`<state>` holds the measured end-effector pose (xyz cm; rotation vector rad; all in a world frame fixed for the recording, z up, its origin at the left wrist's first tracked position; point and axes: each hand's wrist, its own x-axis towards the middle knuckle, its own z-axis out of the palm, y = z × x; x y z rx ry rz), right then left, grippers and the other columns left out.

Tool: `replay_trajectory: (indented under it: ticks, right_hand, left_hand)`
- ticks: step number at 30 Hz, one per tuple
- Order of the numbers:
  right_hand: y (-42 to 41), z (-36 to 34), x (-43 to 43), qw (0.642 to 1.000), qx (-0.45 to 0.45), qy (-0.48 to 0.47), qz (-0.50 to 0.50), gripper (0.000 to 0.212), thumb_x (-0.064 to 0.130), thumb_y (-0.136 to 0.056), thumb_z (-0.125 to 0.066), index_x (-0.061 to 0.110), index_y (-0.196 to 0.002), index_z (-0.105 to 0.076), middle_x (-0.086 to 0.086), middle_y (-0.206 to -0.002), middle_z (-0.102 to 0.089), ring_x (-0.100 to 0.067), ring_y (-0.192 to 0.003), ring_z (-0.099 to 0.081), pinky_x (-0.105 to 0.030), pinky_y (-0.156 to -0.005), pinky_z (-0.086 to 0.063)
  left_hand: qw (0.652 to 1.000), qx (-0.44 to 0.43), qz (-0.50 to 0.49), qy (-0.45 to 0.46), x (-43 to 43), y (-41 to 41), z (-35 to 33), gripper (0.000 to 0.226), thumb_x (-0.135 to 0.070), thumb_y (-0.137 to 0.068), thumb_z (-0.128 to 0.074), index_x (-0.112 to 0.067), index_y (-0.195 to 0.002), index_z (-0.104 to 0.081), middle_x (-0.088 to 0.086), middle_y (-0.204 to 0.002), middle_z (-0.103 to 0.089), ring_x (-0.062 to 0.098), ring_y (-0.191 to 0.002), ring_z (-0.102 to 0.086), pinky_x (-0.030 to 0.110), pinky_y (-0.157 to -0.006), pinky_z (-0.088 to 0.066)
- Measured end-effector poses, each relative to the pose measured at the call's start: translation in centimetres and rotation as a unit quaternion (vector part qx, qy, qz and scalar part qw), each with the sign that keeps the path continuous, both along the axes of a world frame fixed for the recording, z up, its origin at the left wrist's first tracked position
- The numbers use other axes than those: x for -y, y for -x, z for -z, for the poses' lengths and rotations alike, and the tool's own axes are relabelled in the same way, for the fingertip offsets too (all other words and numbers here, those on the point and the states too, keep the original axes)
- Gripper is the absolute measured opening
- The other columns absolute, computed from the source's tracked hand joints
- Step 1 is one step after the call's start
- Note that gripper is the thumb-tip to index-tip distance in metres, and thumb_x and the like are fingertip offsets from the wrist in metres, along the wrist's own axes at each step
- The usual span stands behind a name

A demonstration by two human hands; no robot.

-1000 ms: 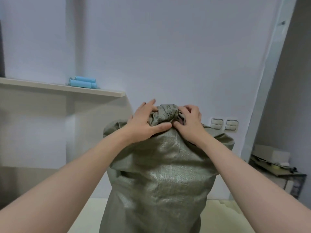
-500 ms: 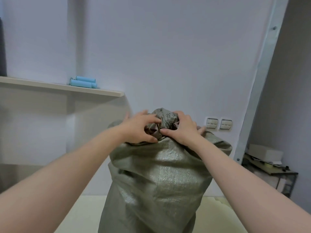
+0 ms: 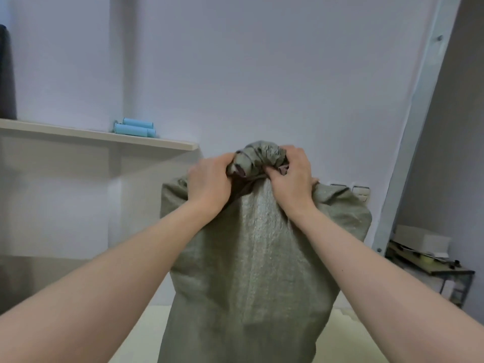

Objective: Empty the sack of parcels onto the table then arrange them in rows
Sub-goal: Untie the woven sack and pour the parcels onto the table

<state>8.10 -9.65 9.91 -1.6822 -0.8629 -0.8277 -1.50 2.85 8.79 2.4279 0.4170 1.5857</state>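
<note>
1. Fingers (image 3: 297,153) of both hands are curled tight round the bunched neck (image 3: 259,154) of a grey-green woven sack (image 3: 256,258). The left hand (image 3: 209,184) grips it from the left and the right hand (image 3: 293,180) from the right.
2. Two bare forearms (image 3: 131,258) reach forward and up to the neck from the bottom corners of the view.
3. The sack stands upright and bulging on a pale worktop (image 3: 141,336), directly in front of the person. Its neck is gathered shut. Whether it is tied or only twisted cannot be told.
4. No parcels are in sight; presumably they are all inside the sack.
5. The task looks to be at its very start. The neck has yet to be opened, the sack emptied onto the worktop, and the parcels set in rows.
6. Farther back, a wall shelf (image 3: 104,136) on the left carries blue rolls (image 3: 136,128). Light switches (image 3: 362,191) show just behind the sack on the right.
</note>
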Motion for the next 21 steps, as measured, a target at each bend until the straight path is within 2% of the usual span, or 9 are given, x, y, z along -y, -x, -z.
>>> replay_trajectory:
  ticks: [3,5,7,9,12,14,16,18,21]
  right_hand:
    - [-0.1,-3.5,-0.5,0.996,0.068,-0.058,-0.029,0.023,0.016,-0.079,-0.068,0.021,-0.1,-0.061,0.002,-0.099,-0.051,-0.028,-0.096,-0.053,-0.062,-0.089,-0.041]
    - [-0.8,-4.4,-0.9,0.99,0.107,-0.082,-0.03,0.022,0.016,-0.079,-0.067,0.022,-0.099,-0.061,0.006,-0.099,-0.049,-0.027,-0.097,-0.053,-0.066,-0.089,-0.04]
    - [-1.9,-4.4,-1.5,0.994,0.1,-0.028,-0.031,0.023,0.017,-0.08,-0.068,0.021,-0.101,-0.061,0.002,-0.101,-0.052,-0.027,-0.1,-0.053,-0.061,-0.094,-0.04]
    - [-3.2,-3.2,-2.0,0.995,0.052,0.073,-0.035,0.025,0.017,-0.081,-0.07,0.016,-0.105,-0.061,-0.007,-0.104,-0.055,-0.031,-0.102,-0.054,-0.047,-0.093,-0.042]
    - [-3.9,-0.6,-2.5,0.995,0.026,0.09,-0.016,0.022,0.02,-0.081,-0.07,0.02,-0.1,-0.059,-0.007,-0.101,-0.053,-0.032,-0.1,-0.053,-0.052,-0.087,-0.043]
    - [-4.2,0.2,-2.0,0.996,0.021,0.091,-0.007,0.02,0.018,-0.081,-0.071,0.02,-0.097,-0.059,-0.008,-0.1,-0.052,-0.033,-0.099,-0.051,-0.048,-0.086,-0.043]
    - [-4.2,0.5,-0.9,0.994,0.007,0.109,-0.023,0.02,0.015,-0.08,-0.073,0.021,-0.092,-0.058,-0.004,-0.099,-0.051,-0.026,-0.097,-0.051,-0.024,-0.081,-0.041]
    - [-3.7,0.7,0.3,0.99,-0.028,0.112,-0.078,0.023,0.014,-0.08,-0.075,0.022,-0.089,-0.055,-0.001,-0.099,-0.051,-0.014,-0.087,-0.052,-0.006,-0.069,-0.036]
    - [-2.5,1.1,1.1,0.979,-0.049,0.149,-0.133,0.026,0.015,-0.079,-0.077,0.022,-0.092,-0.055,-0.003,-0.103,-0.053,-0.008,-0.086,-0.053,-0.006,-0.069,-0.038]
  left_hand:
    - [0.992,0.115,-0.006,-0.043,0.0,-0.2,-3.3,0.03,-0.005,-0.084,-0.052,-0.026,-0.099,-0.069,0.0,-0.087,-0.071,0.027,-0.08,-0.06,0.031,-0.066,-0.035]
    - [0.987,0.149,-0.015,-0.059,-0.1,-0.7,-3.9,0.035,-0.003,-0.084,-0.054,-0.027,-0.105,-0.068,-0.003,-0.089,-0.07,0.021,-0.079,-0.056,0.038,-0.084,-0.043]
    - [0.993,0.106,-0.034,-0.042,-0.8,-1.1,-3.1,0.034,-0.007,-0.089,-0.052,-0.029,-0.111,-0.067,-0.004,-0.095,-0.07,0.022,-0.087,-0.06,0.047,-0.102,-0.04]
    - [0.998,0.034,-0.057,-0.015,-1.7,-1.5,-1.3,0.032,-0.013,-0.093,-0.049,-0.034,-0.11,-0.066,-0.004,-0.099,-0.071,0.026,-0.095,-0.062,0.05,-0.107,-0.035]
    - [0.999,-0.028,-0.031,0.015,-2.8,-2.7,0.6,0.039,-0.012,-0.088,-0.053,-0.032,-0.121,-0.062,-0.005,-0.116,-0.066,0.025,-0.108,-0.059,0.051,-0.112,-0.03]
    - [0.987,-0.08,0.098,0.099,-3.0,-3.4,1.0,0.065,-0.017,-0.082,-0.064,-0.023,-0.141,-0.04,-0.002,-0.135,-0.051,0.027,-0.119,-0.053,0.046,-0.107,-0.039]
    - [0.955,-0.115,0.217,0.165,-3.0,-3.3,0.9,0.106,-0.03,-0.072,-0.08,-0.019,-0.15,-0.01,0.001,-0.147,-0.029,0.027,-0.133,-0.039,0.041,-0.111,-0.033]
    - [0.951,-0.121,0.235,0.159,-3.1,-3.0,0.5,0.133,-0.059,-0.054,-0.083,-0.029,-0.15,0.004,-0.007,-0.157,-0.006,0.023,-0.147,-0.013,0.043,-0.119,-0.019]
    - [0.956,-0.16,0.223,0.102,-2.7,-2.8,0.3,0.138,-0.082,-0.038,-0.072,-0.051,-0.147,0.007,-0.013,-0.161,-0.004,0.024,-0.15,-0.003,0.057,-0.118,-0.014]
